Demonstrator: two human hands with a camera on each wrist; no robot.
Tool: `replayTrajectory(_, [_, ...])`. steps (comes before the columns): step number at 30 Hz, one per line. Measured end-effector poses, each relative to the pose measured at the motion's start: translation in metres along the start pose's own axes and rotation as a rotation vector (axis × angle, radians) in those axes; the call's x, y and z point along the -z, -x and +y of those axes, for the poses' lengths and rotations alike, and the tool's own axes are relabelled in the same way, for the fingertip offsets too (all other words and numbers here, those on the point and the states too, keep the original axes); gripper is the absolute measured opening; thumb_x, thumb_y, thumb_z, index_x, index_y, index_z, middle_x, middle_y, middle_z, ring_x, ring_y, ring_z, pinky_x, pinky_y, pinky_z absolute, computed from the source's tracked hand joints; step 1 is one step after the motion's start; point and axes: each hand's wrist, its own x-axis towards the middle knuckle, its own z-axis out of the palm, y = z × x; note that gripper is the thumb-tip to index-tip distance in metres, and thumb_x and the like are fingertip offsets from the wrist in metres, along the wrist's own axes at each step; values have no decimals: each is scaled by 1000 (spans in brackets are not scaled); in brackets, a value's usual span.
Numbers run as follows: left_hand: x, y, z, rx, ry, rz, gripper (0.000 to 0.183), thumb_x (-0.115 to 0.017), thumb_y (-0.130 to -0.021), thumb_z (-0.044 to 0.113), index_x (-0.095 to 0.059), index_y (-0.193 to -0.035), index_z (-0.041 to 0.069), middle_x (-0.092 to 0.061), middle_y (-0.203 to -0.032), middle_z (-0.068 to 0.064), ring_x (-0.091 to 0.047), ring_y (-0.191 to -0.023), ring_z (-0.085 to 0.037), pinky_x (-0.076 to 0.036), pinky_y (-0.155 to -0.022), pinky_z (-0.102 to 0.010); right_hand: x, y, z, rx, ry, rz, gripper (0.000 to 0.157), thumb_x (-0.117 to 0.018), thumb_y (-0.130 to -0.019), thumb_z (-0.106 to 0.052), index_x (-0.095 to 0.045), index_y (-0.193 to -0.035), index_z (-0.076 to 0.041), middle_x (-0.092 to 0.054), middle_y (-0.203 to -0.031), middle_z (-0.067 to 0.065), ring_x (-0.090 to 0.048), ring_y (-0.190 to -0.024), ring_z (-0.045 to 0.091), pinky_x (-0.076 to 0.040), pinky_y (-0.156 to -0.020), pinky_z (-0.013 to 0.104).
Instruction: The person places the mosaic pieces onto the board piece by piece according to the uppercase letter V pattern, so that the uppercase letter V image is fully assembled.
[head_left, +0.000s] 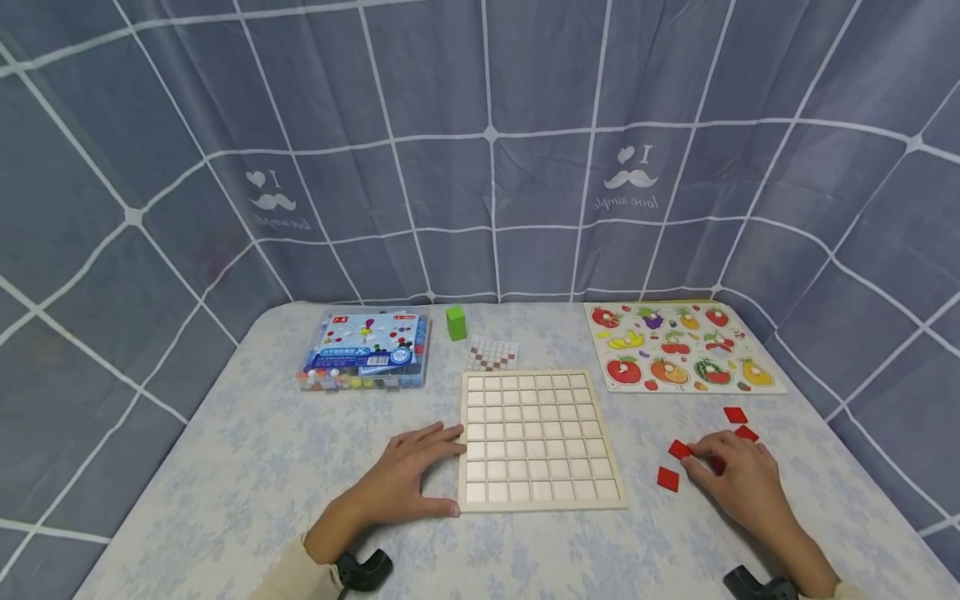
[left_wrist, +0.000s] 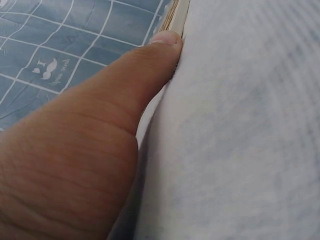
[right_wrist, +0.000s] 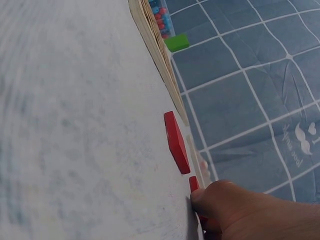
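A wooden grid board (head_left: 537, 507) lies flat, its square recesses showing pale. At its left edge rests my left hand (head_left: 408, 475), fingers spread and the thumb near the lower corner. In the left wrist view the thumb (left_wrist: 157, 55) reaches the board's side (left_wrist: 177, 20). My right hand (head_left: 738, 479) is bent over several red tiles to the right of the board. Its thumb and index fingertip pinch one red tile (head_left: 678, 450) at the edge; another lies partly hidden under the hand. A loose red tile (head_left: 667, 479) sits nearer the front, seen also as a red tile (right_wrist: 177, 143) in the right wrist view.
Behind the board lie a small pattern card (head_left: 492, 353) and a green block (head_left: 456, 323). A clear plastic box of colored beads (head_left: 365, 350) stands at the back left. A fruit puzzle board (head_left: 684, 347) lies back right. A grid-patterned curtain (head_left: 487, 183) hangs behind the table.
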Motion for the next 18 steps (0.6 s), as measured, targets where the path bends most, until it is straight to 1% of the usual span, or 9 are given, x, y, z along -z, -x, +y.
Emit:
replayTrajectory(7, [-4, 4, 0, 5, 22, -5, 79, -71, -83, 68, -54, -146, 24, -35, -161, 4, -27, -149, -29, -25, -107, -64, -1, 4, 2, 11, 9, 3, 26, -89, -75, -16, -77, -94, -1, -67, -95, 15, -61, -97, 42, -35, -88, 69])
replayTrajectory(13, [-4, 4, -1, 13, 22, -12, 80, -71, -82, 68, -52, -148, 25, -33, -162, 5, -24, -150, -26, -23, -109, -63, -2, 4, 2, 19, 22, 16, 27, -89, -75, -15, -77, -95, -1, -68, -95, 15, -61, -97, 42, -36, -89, 69])
replayTrajectory(16, [-3, 2, -1, 3, 13, -3, 80, -71, -83, 68, -53, -147, 25, -34, -162, 5, -26, -150, -27, -24, -108, -64, -2, 3, 1, 30, 44, 39, 27, -90, -73, -16, -78, -93, -2, -68, -91, 12, -62, -92, 39, -37, -88, 68])
replayTrajectory(18, [-3, 1, -2, -9, 9, 5, 79, -71, -83, 67, -53, -147, 24, -35, -162, 4, -27, -149, -29, -25, -107, -65, -1, 1, 0, 42, 57, 64, 27, -90, -71, -16, -79, -91, -3, -68, -86, 8, -62, -85, 33, -41, -83, 63])
